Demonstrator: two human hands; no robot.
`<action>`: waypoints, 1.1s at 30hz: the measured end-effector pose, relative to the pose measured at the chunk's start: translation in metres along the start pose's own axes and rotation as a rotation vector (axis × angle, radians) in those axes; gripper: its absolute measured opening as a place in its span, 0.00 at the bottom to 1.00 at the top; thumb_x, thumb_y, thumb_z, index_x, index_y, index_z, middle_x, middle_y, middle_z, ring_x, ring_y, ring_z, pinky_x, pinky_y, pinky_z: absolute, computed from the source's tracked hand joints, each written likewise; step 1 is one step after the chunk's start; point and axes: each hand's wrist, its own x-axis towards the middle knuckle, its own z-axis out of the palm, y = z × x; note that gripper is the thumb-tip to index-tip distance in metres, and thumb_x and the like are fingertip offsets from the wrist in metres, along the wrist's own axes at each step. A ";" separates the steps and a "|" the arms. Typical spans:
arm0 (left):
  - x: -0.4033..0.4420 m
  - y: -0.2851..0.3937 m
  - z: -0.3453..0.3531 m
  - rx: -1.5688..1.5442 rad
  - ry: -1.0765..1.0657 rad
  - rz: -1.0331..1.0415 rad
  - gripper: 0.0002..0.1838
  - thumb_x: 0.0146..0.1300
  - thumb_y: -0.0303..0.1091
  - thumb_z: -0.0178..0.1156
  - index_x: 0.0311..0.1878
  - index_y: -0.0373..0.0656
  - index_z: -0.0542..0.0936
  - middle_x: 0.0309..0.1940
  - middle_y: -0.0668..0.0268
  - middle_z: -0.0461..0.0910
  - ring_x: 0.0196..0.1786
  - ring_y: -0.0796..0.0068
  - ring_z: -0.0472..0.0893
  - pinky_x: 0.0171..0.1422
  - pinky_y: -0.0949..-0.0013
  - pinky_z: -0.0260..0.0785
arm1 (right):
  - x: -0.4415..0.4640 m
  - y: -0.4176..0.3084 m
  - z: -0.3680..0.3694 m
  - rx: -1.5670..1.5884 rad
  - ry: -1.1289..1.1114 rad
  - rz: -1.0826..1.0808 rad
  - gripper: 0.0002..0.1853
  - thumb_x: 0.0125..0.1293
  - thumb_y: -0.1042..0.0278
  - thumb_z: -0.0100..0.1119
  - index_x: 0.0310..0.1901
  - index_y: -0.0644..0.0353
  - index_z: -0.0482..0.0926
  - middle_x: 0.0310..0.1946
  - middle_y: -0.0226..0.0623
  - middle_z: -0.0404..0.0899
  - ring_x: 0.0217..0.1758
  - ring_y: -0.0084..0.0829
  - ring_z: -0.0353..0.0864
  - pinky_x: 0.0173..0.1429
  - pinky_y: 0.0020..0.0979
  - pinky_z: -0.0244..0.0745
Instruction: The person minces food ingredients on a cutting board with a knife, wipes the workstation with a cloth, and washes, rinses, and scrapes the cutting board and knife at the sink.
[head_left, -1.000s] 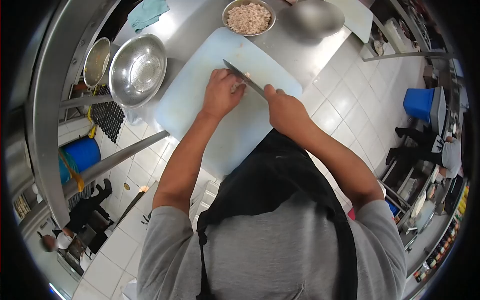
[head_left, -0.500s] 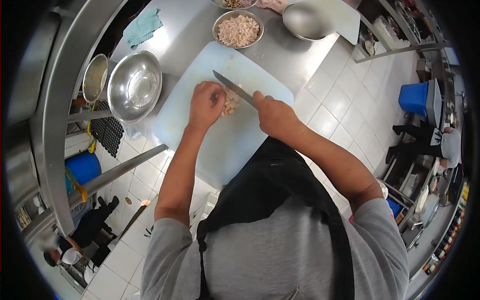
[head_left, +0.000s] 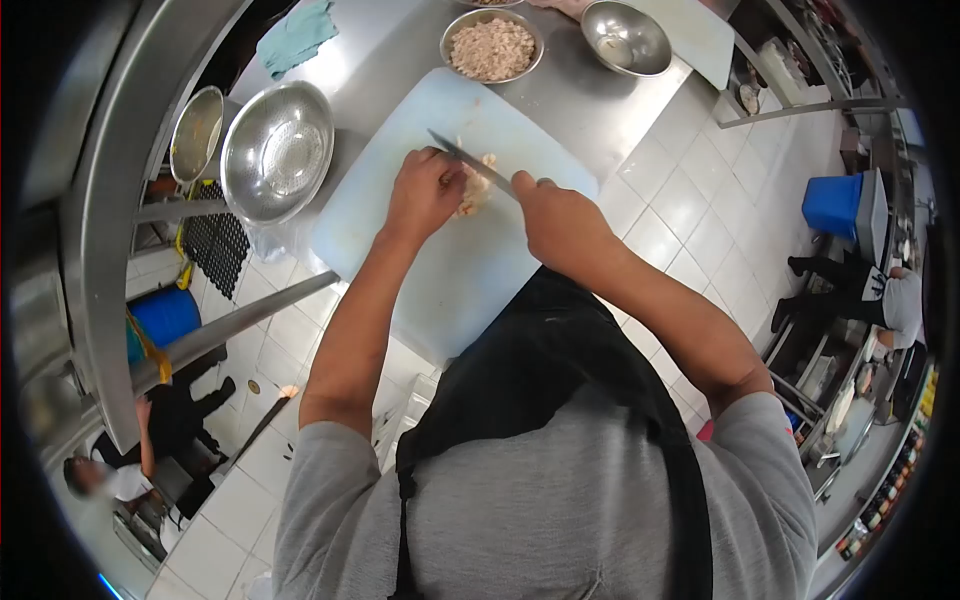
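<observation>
At upper centre, the right hand (head_left: 564,220) wraps its fingers round a knife (head_left: 475,164); the left hand (head_left: 424,192), fingers curled, lies beside chopped pieces (head_left: 474,196) (hold unclear).

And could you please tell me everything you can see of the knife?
The knife has a long, narrow, pointed blade, seemingly grey metal; its handle is mostly hidden in the right hand. It slants over the pale cutting board, tip pointing away from the person and to their left, near chopped food. The left hand is close to the blade; whether they touch is unclear.
</observation>
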 end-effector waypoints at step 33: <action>0.004 -0.001 -0.006 -0.057 0.123 0.099 0.09 0.61 0.24 0.65 0.44 0.41 0.85 0.49 0.59 0.84 0.53 0.52 0.82 0.60 0.57 0.76 | -0.020 0.008 -0.005 0.282 -0.026 0.184 0.13 0.71 0.75 0.58 0.52 0.67 0.67 0.40 0.61 0.85 0.46 0.63 0.87 0.51 0.57 0.82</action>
